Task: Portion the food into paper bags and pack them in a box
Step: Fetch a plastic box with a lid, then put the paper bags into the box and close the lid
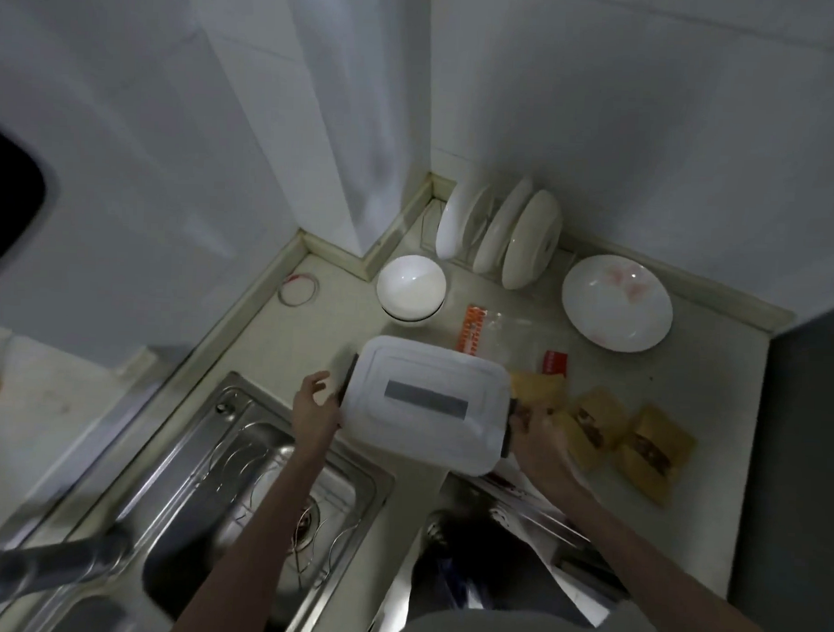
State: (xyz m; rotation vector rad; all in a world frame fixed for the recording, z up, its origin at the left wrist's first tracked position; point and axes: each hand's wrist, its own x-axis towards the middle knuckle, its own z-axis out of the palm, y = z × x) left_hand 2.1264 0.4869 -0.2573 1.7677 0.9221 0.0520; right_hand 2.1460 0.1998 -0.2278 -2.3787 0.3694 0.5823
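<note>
A white plastic box [426,410] with a lid and a grey strip on top sits at the counter's front, beside the sink. My left hand [315,404] is at its left end near the dark clip, fingers spread and relaxed. At the box's right end my right hand [536,438] curls its fingers round the dark clip. Three brown paper bags [591,428] with food showing lie on the counter to the right of the box; one is partly hidden behind the box and my right hand.
A white bowl [410,287] stands behind the box. Plates lean in a rack [498,233] in the corner, and a flat plate [616,303] lies to the right. A clear plastic bag with an orange strip [473,329] lies behind the box. The steel sink [239,489] is at left.
</note>
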